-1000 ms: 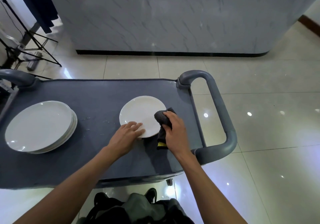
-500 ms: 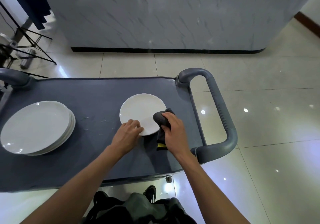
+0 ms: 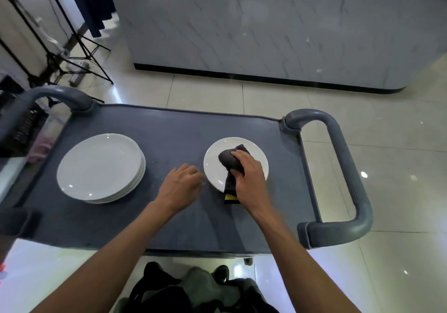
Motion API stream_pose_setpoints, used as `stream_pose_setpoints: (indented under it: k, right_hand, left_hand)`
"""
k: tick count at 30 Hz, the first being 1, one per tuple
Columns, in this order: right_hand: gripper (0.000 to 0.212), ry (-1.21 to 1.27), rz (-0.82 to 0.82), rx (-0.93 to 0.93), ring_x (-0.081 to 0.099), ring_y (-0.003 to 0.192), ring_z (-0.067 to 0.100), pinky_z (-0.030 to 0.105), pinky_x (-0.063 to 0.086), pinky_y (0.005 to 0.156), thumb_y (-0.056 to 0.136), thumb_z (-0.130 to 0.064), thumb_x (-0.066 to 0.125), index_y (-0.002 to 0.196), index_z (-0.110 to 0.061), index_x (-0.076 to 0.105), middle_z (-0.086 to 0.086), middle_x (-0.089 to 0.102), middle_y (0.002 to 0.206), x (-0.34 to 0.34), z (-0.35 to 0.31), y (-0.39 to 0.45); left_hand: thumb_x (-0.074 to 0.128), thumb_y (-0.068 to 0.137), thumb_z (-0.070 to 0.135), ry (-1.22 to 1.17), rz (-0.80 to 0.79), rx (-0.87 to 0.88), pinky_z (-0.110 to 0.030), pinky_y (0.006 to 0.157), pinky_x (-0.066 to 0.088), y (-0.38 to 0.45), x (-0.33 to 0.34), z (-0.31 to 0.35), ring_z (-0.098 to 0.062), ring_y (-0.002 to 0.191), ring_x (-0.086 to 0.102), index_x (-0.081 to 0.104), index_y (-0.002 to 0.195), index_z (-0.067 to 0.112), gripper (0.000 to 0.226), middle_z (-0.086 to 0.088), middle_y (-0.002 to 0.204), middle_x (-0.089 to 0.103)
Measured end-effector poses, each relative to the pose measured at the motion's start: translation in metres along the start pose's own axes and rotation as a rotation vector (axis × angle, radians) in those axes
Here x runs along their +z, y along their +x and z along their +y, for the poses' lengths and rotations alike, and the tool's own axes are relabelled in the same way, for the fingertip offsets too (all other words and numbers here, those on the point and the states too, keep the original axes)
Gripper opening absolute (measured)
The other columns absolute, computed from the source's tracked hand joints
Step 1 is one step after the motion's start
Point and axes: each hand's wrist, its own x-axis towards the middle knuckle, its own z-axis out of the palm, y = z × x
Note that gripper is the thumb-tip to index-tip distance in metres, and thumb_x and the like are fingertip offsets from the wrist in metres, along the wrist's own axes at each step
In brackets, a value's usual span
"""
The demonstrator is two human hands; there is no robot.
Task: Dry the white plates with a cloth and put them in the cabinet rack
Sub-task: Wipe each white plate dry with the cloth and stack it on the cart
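Note:
A single white plate (image 3: 217,165) lies flat on the grey cart top (image 3: 174,133), right of centre. My right hand (image 3: 246,177) presses a bunched dark grey cloth (image 3: 228,160) onto the plate's middle; the cloth's tail with a yellow tag hangs over the near rim. My left hand (image 3: 180,186) rests on the cart just left of the plate's rim, fingers curled, holding nothing. A stack of white plates (image 3: 99,167) sits on the cart's left side. No cabinet rack is in view.
The cart has grey loop handles at its right end (image 3: 348,179) and far left corner (image 3: 58,97). A marble-faced counter (image 3: 266,29) stands beyond it on the tiled floor. Black tripod legs (image 3: 72,53) stand at the far left. A dark bag (image 3: 200,291) lies by my feet.
My right hand has slid the cloth from the plate's near-right rim onto its middle. My left hand has come off the plate's near rim and now sits beside it.

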Motion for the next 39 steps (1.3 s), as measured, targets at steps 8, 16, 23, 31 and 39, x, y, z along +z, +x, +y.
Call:
stream_pose_setpoints:
  k: [8, 16, 23, 31, 39]
  right_hand:
    - [0.044, -0.006, -0.133, -0.134, 0.052, 0.123, 0.025, 0.032, 0.037, 0.109, 0.089, -0.001, 0.064, 0.132, -0.011, 0.06, 0.005, 0.058, 0.138, 0.069, -0.077, 0.023]
    - [0.045, 0.007, -0.291, -0.266, 0.049, 0.124, 0.024, 0.03, 0.037, 0.108, 0.091, -0.004, 0.063, 0.134, -0.014, 0.059, 0.002, 0.056, 0.141, 0.153, -0.166, 0.036]
    - [0.044, 0.001, -0.41, -0.37, 0.05, 0.127, 0.028, 0.04, 0.037, 0.111, 0.087, 0.001, 0.064, 0.13, -0.01, 0.062, 0.004, 0.058, 0.138, 0.221, -0.222, 0.047]
    - [0.045, -0.102, -0.508, -0.348, 0.051, 0.125, 0.03, 0.042, 0.04, 0.107, 0.089, -0.003, 0.063, 0.133, -0.014, 0.06, 0.0, 0.056, 0.141, 0.271, -0.226, 0.044]
    - [0.046, -0.268, -0.543, -0.327, 0.029, 0.144, 0.03, 0.043, 0.029, 0.117, 0.095, -0.016, 0.059, 0.14, -0.02, 0.052, 0.005, 0.035, 0.158, 0.278, -0.215, 0.039]
  left_hand:
    - [0.077, 0.084, 0.011, -0.047, 0.204, -0.269, -0.037, 0.07, 0.057, -0.043, -0.061, -0.081, -0.027, 0.089, 0.066, 0.078, 0.098, 0.013, 0.014, -0.004, 0.097, 0.074]
    - [0.072, 0.089, 0.014, -0.163, 0.375, -0.706, -0.043, 0.091, 0.053, -0.1, -0.103, -0.18, -0.028, 0.106, 0.064, 0.074, 0.114, 0.013, 0.025, -0.008, 0.114, 0.072]
    - [0.071, 0.088, 0.032, -0.411, 0.334, -1.0, -0.033, 0.078, 0.047, -0.138, -0.109, -0.237, -0.018, 0.089, 0.064, 0.062, 0.098, 0.03, 0.013, 0.005, 0.096, 0.067]
    - [0.078, 0.079, 0.043, -0.438, 0.233, -1.101, -0.032, 0.067, 0.047, -0.132, -0.099, -0.249, -0.014, 0.077, 0.06, 0.056, 0.087, 0.028, 0.027, 0.012, 0.08, 0.062]
    - [0.081, 0.076, 0.033, -0.527, 0.225, -1.175, -0.029, 0.064, 0.044, -0.125, -0.098, -0.259, -0.009, 0.072, 0.06, 0.058, 0.076, 0.026, 0.024, 0.011, 0.074, 0.063]
